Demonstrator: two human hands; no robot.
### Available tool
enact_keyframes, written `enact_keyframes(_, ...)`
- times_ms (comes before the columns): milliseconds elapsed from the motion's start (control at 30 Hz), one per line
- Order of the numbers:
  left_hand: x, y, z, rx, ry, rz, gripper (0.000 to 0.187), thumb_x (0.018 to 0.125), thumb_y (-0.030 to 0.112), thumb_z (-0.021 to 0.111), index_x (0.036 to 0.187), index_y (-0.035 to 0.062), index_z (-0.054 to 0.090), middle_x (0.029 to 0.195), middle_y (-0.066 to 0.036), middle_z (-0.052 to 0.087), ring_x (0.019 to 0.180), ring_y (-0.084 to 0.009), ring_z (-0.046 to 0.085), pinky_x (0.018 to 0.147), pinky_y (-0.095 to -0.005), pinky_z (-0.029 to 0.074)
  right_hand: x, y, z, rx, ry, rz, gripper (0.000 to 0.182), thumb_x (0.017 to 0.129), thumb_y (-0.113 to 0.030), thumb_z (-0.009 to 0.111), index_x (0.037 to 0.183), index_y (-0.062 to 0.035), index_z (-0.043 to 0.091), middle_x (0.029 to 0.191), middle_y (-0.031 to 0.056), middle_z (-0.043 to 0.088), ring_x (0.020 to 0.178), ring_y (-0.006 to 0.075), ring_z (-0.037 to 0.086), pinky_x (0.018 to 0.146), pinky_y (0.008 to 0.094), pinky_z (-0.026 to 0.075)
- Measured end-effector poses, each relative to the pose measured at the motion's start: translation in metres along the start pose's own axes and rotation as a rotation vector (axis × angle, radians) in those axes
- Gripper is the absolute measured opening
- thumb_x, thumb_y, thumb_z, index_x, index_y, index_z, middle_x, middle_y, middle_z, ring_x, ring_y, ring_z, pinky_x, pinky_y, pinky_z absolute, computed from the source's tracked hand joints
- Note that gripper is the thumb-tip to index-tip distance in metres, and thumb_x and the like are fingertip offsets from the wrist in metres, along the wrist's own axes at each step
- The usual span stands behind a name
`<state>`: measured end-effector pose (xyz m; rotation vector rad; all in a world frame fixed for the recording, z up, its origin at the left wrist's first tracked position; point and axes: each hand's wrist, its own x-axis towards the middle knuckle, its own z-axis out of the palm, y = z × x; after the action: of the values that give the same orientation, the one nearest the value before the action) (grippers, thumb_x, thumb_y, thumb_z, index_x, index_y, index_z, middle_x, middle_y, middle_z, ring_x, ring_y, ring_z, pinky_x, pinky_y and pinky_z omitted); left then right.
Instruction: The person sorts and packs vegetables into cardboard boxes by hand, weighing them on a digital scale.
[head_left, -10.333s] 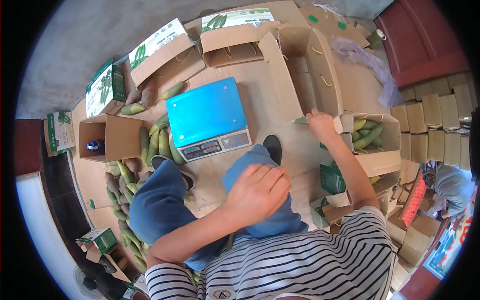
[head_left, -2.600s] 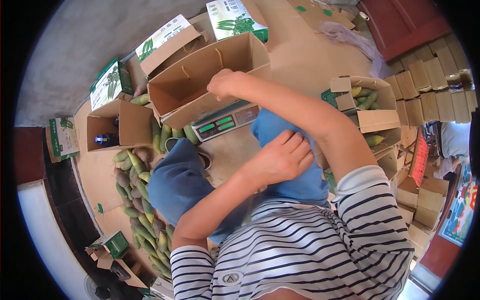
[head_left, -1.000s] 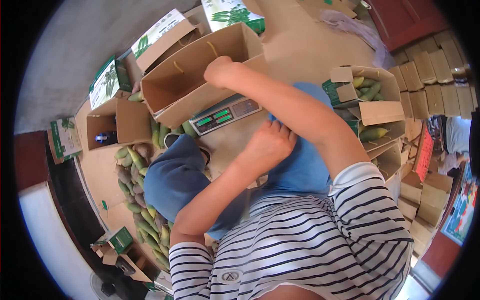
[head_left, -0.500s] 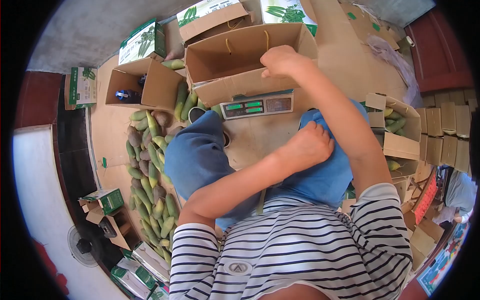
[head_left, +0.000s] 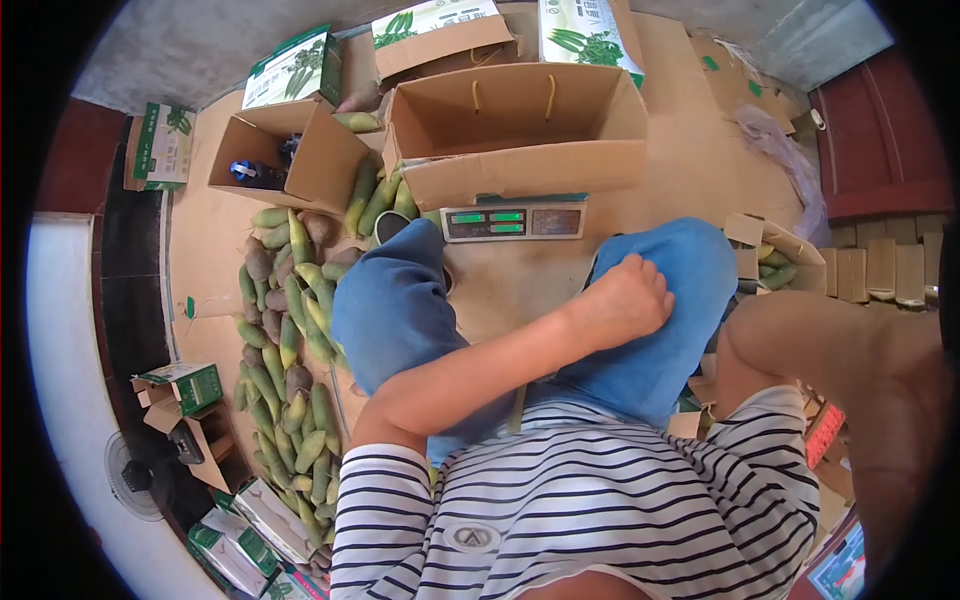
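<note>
My left hand (head_left: pixel 628 297) rests on the right knee of my blue jeans (head_left: pixel 662 340), its fingers curled into a loose fist. At the right edge, my right arm is raised close to the camera; my right hand (head_left: pixel 905 430) is blurred and partly cut off, its fingers not readable. Ahead of my knees stands an open cardboard box (head_left: pixel 525 172) with two yellow cord handles. It sits on a digital scale (head_left: pixel 513 222) with lit green displays.
Green and dark-skinned long radishes (head_left: pixel 300 390) lie piled at left. A smaller carton (head_left: pixel 325 160) holds a dark blue item. Printed cartons (head_left: pixel 590 45) stand at the back. Another carton (head_left: pixel 800 255) with radishes is at right. A fan (head_left: pixel 130 475) stands far left.
My right hand has left the front edge of the open box and swung to the right, up near the camera. My left hand stays on the knee. The view has shifted slightly.
</note>
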<state>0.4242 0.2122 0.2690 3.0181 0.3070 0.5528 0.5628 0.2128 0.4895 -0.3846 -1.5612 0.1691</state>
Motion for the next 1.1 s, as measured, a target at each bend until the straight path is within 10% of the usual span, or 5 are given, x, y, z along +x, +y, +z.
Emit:
enact_keyframes(867,0.013,0.010,0.001,0.008,-0.125,-0.155,0.011,0.074,0.020,0.058,0.070,0.0105,0.059,0.065,-0.001,0.055,0.067,-0.0172,0.053,0.058,-0.0312,0.034,-0.038,0.009,-0.007,0.122,-0.057,0.101,0.024,0.091,-0.026,0.053,0.098,-0.0050,0.063,0.083,0.0081,0.063,0.076,0.0228,0.060,0.067,0.0347,0.046)
enact_keyframes(1100,-0.023,0.008,-0.055,-0.179,0.239,-0.362,0.016,0.073,0.021,0.064,0.073,0.0082,0.056,0.071,-0.005,0.055,0.068,-0.0224,0.054,0.060,-0.0342,0.040,-0.045,0.012,0.011,0.246,-0.075,0.100,0.024,0.091,-0.025,0.053,0.098,-0.0047,0.063,0.084,0.0082,0.063,0.077,0.0224,0.060,0.068,0.0343,0.046)
